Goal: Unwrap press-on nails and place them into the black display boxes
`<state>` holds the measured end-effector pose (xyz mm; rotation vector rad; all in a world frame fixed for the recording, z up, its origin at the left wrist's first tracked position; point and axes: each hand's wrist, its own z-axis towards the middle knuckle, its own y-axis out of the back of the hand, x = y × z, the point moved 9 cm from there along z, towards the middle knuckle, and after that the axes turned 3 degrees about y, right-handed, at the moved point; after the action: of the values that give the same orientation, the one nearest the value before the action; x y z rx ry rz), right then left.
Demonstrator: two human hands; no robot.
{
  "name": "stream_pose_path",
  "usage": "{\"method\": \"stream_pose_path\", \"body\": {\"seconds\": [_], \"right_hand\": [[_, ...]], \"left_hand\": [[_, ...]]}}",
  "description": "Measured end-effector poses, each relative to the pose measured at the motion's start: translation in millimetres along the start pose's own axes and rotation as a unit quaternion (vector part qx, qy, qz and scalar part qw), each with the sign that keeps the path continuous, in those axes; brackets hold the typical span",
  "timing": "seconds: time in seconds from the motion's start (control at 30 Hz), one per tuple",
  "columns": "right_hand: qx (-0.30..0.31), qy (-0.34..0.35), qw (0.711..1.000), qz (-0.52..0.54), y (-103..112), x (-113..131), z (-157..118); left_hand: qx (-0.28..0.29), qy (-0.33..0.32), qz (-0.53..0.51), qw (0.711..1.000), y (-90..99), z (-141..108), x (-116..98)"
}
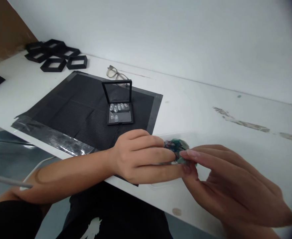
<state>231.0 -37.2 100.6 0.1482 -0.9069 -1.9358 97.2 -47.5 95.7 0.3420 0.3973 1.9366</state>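
My left hand (pixel 146 156) reaches across from the left, its fingers curled against a bundle of dark green, glossy pieces (pixel 177 146). Thumb and fingertips of my right hand (pixel 225 179) pinch the right side of the same bundle. I cannot tell what kind of pieces these are, as the fingers cover much of them. Under the hands lies a see-through plastic tray (pixel 158 186). To the upper left, an open black box (pixel 132 116) with a window lid holds several pale, shiny false nails (pixel 118 107), a row at the back and two at the front.
Beneath the box lies a black mat (pixel 68 103) with shiny tape along its edge. Glasses (pixel 117 73) rest behind it. Several black frame-like boxes (pixel 53 64) are piled at the back left. Grey cable (pixel 8 180) passes near my left forearm. The white table (pixel 195 109) meets a wall.
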Motion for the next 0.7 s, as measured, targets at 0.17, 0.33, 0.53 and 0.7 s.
{"method": "stream_pose_path", "body": {"seconds": [0.17,0.33,0.53,0.7], "right_hand": [[-0.023,-0.002,1.000,0.006,0.6,-2.2,-4.5],[-0.028,-0.010,0.999,0.015,-2.6,-7.9,-1.0],[0.055,-0.053,0.997,0.019,-15.8,-27.3,2.0],[0.200,-0.080,0.976,0.030,-41.4,-40.3,-6.4]], "left_hand": [[-0.040,0.045,-0.036,0.997,3.4,0.8,6.6],[-0.078,0.102,-0.106,0.986,8.0,0.6,17.7],[-0.119,0.160,-0.198,0.960,16.5,-4.1,27.8],[-0.132,0.141,-0.211,0.958,20.2,-2.6,25.7]]}}
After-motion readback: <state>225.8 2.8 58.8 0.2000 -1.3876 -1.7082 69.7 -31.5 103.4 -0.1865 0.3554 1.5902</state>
